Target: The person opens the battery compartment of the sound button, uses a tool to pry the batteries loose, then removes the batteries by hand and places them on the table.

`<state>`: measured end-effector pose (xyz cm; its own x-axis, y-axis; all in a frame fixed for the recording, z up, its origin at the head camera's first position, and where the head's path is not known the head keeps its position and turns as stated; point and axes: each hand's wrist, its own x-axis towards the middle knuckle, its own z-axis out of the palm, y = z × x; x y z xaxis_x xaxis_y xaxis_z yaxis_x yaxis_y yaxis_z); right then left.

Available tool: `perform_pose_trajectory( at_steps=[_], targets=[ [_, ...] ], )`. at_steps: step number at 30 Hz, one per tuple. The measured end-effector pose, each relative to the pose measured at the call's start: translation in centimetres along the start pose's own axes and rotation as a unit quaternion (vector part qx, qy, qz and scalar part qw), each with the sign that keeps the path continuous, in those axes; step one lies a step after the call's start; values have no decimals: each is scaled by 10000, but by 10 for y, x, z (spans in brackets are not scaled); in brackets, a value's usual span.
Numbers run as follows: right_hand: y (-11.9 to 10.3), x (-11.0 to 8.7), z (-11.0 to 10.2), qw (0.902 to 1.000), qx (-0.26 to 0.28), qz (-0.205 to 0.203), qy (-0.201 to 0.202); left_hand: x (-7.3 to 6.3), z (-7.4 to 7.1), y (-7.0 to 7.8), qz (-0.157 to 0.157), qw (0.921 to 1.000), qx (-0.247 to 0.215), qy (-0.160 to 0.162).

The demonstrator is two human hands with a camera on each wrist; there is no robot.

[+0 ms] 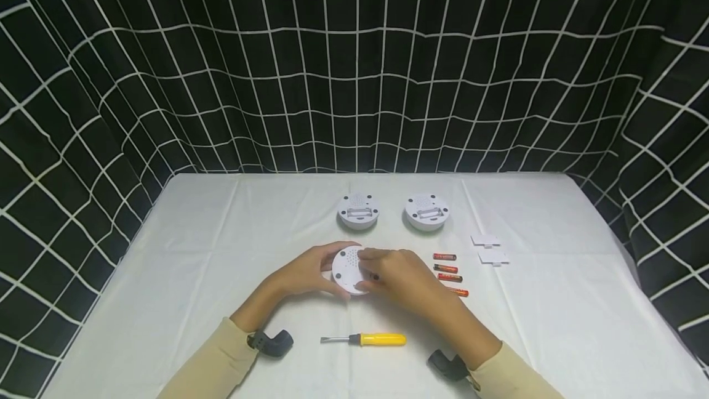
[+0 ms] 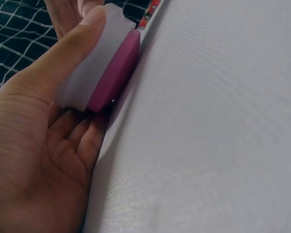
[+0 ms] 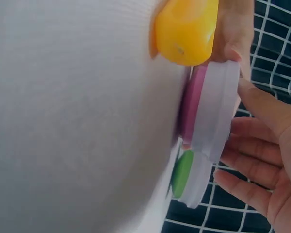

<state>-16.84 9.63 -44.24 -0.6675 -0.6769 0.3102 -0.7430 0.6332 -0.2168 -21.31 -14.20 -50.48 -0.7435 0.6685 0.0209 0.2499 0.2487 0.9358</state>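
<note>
Near the frame's middle, the left hand (image 1: 307, 271) holds the round white thing (image 1: 346, 273) by its edge; the right hand (image 1: 403, 274) touches it, pinch unclear. Maybe it's being opened; next needs steady holding.

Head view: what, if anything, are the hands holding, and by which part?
The left hand holds a round white-and-pink device by its rim; the right hand touches its upturned face.
</note>
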Motion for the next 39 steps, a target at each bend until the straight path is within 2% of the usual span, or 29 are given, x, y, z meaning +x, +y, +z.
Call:
perform_pose_trajectory(
  at_steps=[8, 19, 28, 39],
  targets=[
    [-8, 0, -2, 9945, -884, -565, -26, 1, 0, -1, -26, 10000, -75, -33],
    [-12, 0, 0, 9875, -1363, -788, 8, 0, 0, 1, -1, 10000, 27, -55],
    [-16, -1, 1, 9743, -1980, -1069, -120, 1, 0, -3, -63, 9999, -140, -14],
    [-21, -2, 2, 9678, -2242, -1107, -285, 0, 0, -3, 40, 9997, -232, -30]
  ],
)
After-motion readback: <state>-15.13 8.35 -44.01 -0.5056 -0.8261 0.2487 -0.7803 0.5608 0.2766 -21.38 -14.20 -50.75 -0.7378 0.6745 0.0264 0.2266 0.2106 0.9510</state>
